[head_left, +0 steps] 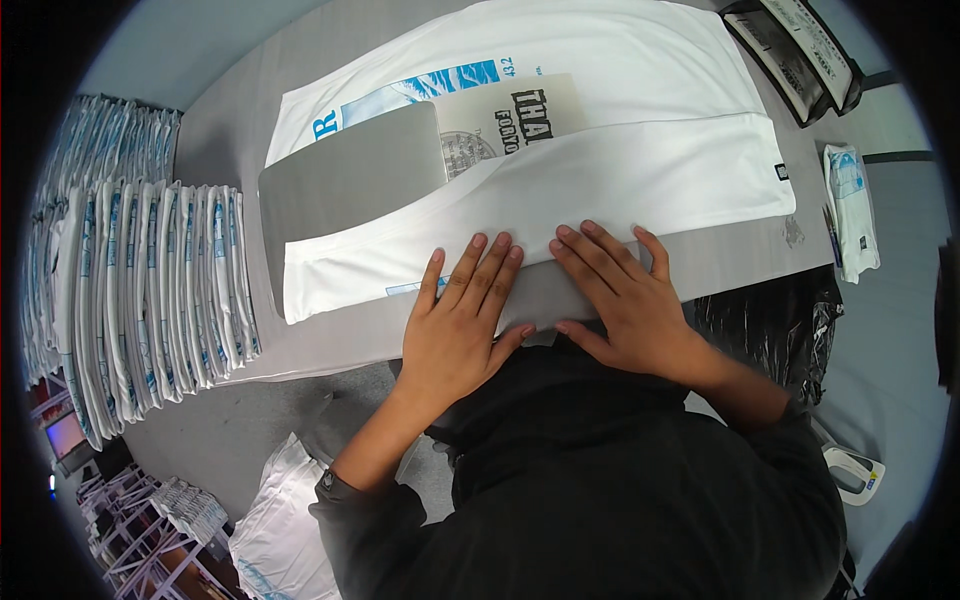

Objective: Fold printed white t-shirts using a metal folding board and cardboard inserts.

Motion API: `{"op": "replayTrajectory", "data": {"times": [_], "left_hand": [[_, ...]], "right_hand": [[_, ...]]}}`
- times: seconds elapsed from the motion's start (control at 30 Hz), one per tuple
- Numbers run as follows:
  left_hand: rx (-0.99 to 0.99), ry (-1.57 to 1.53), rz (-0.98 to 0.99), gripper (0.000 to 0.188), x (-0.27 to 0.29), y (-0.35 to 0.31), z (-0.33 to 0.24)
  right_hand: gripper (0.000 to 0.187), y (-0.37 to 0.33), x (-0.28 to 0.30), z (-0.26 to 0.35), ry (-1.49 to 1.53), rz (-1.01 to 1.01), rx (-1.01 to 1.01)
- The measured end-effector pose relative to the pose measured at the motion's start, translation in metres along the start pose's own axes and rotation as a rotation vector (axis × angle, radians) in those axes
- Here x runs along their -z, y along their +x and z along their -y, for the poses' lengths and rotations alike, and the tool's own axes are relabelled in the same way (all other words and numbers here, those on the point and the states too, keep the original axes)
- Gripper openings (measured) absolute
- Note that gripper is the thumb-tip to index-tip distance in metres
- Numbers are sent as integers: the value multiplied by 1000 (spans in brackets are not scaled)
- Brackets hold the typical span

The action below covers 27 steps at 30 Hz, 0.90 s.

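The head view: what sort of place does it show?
Probably a garment folding or packing room: a white garment is partly folded over a gray board, with rows of folded white items at left.

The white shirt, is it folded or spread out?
Partly folded: the near side of the white shirt lies over part of the grey board and printed card, while its far side lies spread.

From my remote view, I make out bold dark lettering and a round grey emblem on the pale card [560, 101], blue letters and digits on the white garment [640, 165], and fine dark print, too small to read, on the black-edged pack [818, 45]
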<state>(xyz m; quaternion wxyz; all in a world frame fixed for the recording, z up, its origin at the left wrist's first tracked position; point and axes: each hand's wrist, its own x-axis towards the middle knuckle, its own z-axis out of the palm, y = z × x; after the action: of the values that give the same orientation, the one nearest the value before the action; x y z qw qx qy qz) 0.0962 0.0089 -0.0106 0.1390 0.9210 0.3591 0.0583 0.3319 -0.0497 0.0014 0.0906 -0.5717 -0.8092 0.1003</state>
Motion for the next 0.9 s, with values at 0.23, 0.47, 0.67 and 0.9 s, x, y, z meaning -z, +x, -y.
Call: {"op": "replayTrajectory", "data": {"times": [0.23, 0.47, 0.67, 0.9], "left_hand": [[-2, -21, 0, 75, 1, 1, 0], [-6, 17, -34, 71, 5, 4, -4], [-35, -49, -97, 69, 33, 26, 1], [179, 62, -450, 48, 92, 95, 134]], "right_hand": [[78, -7, 8, -11, -42, 54, -53], [75, -20, 16, -31, -115, 25, -200], [65, -3, 35, -67, -40, -142, -192], [36, 85, 68, -259, -165, -432, -197]]}}
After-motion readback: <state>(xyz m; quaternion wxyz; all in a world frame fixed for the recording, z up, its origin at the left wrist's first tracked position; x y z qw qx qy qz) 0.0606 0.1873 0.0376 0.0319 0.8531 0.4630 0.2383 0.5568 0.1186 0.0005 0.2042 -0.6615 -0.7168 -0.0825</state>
